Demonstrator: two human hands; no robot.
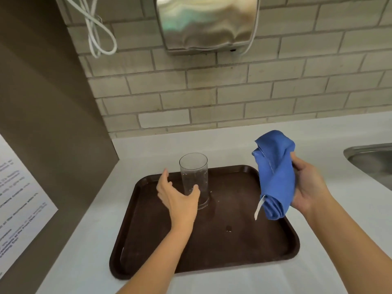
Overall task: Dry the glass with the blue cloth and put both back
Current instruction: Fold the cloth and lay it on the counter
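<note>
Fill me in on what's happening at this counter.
A person is working over a brown tray on the white counter. Their left hand is open around a clear glass standing upright on the tray, thumb at its front, fingers not closed on it. The right hand grips a bunched blue cloth above the tray's right side. The glass shows water drops, so drying looks not yet done.

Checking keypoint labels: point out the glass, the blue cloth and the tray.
glass (194,170): head view, on its clear side wall, upper half.
blue cloth (275,177): head view, middle of the bunched fabric.
tray (254,249): head view, bare floor near its front right corner.
</note>
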